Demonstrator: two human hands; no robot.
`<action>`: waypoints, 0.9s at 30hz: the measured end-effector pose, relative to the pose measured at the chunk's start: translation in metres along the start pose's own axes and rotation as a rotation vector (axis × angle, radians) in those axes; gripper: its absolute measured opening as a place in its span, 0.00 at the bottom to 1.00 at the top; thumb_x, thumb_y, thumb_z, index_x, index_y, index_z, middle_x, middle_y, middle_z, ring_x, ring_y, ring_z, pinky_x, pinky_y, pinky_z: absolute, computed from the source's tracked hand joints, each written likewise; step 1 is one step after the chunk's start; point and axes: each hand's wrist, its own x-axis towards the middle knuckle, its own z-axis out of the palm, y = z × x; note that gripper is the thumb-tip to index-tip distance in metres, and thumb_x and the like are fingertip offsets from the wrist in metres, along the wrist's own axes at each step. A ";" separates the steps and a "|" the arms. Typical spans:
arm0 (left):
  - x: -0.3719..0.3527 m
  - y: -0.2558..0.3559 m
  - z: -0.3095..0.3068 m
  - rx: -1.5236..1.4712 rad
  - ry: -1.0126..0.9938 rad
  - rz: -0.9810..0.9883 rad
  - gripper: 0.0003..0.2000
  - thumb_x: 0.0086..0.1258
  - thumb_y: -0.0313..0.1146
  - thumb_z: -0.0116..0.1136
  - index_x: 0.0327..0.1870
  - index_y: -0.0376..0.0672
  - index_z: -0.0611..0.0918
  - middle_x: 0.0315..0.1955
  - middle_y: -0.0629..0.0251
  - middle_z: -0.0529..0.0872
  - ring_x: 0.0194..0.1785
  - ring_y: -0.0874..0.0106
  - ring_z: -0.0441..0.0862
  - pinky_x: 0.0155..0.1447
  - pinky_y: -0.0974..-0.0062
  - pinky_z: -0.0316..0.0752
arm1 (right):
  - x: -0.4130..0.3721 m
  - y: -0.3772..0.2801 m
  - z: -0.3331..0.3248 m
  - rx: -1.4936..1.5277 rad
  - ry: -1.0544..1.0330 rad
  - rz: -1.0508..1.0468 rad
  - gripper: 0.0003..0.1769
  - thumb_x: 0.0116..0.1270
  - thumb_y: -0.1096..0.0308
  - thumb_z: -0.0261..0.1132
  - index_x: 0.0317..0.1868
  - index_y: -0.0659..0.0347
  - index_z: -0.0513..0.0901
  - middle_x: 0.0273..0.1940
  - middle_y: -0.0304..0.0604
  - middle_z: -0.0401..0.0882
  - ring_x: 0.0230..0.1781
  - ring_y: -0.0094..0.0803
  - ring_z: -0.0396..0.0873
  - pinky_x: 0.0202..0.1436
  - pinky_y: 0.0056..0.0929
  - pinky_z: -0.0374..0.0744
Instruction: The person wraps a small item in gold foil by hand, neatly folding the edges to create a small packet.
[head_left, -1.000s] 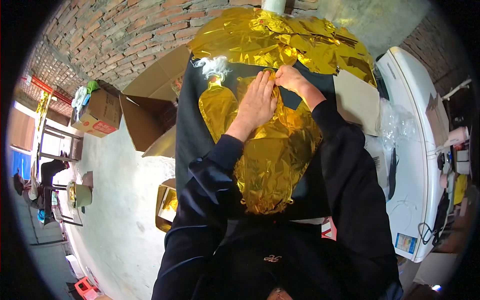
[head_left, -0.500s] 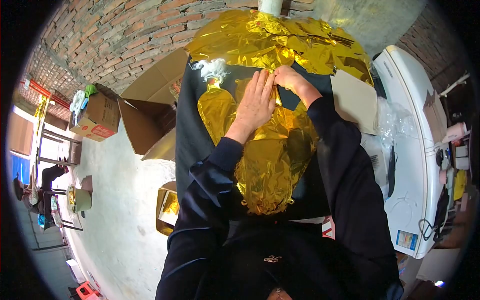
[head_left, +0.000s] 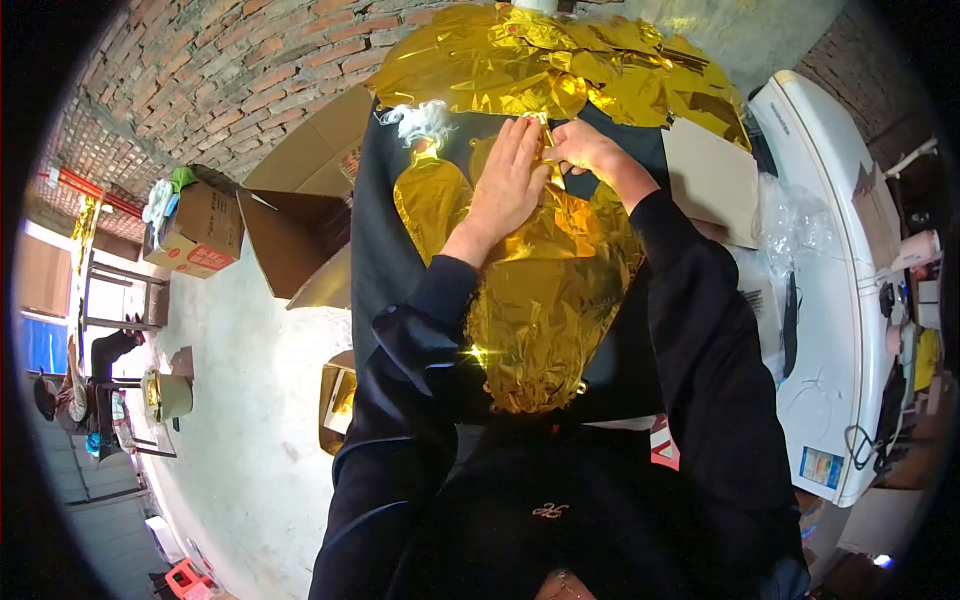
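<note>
Flat gold foil balloons (head_left: pixel 545 330) lie in a stack on the black-covered table (head_left: pixel 375 300) in front of me. My left hand (head_left: pixel 508 185) rests on the upper part of the stack with its fingers stretched out and flat. Just right of its fingertips, my right hand (head_left: pixel 592 152) has its fingers curled and pinched at the narrow gold neck of a balloon; the exact grip is partly hidden. Another gold balloon (head_left: pixel 430 205) lies to the left, with a bunch of white threads (head_left: pixel 420 122) at its neck.
A large heap of gold foil (head_left: pixel 480 65) covers the far end of the table. At right are a cardboard sheet (head_left: pixel 710 180), clear plastic (head_left: pixel 790 220) and a white appliance (head_left: pixel 830 300). Open cardboard boxes (head_left: pixel 290 240) stand on the left, and a person (head_left: pixel 105 350) sits farther off.
My right hand has moved slightly right, away from the left fingertips. My left hand stays flat on the foil. The whole view has shifted a little.
</note>
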 end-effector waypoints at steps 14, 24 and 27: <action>-0.002 -0.033 -0.096 -0.445 0.242 -0.426 0.18 0.80 0.31 0.57 0.67 0.37 0.80 0.69 0.52 0.81 0.75 0.59 0.74 0.79 0.67 0.65 | -0.019 -0.017 -0.006 -0.127 0.016 0.036 0.19 0.72 0.57 0.75 0.31 0.63 0.81 0.26 0.40 0.82 0.24 0.24 0.77 0.28 0.29 0.76; -0.030 -0.029 -0.088 -0.371 0.203 -0.368 0.16 0.76 0.27 0.60 0.63 0.41 0.83 0.66 0.50 0.82 0.73 0.57 0.77 0.76 0.65 0.70 | -0.022 -0.016 -0.010 -0.146 0.014 0.114 0.19 0.73 0.57 0.74 0.31 0.62 0.80 0.25 0.38 0.80 0.22 0.23 0.75 0.27 0.28 0.75; -0.030 -0.028 -0.085 -0.379 0.210 -0.342 0.16 0.75 0.27 0.61 0.63 0.42 0.84 0.67 0.49 0.82 0.73 0.55 0.77 0.76 0.64 0.70 | -0.022 -0.017 -0.011 -0.172 0.017 0.124 0.19 0.73 0.58 0.74 0.31 0.62 0.79 0.25 0.37 0.79 0.22 0.22 0.74 0.25 0.28 0.74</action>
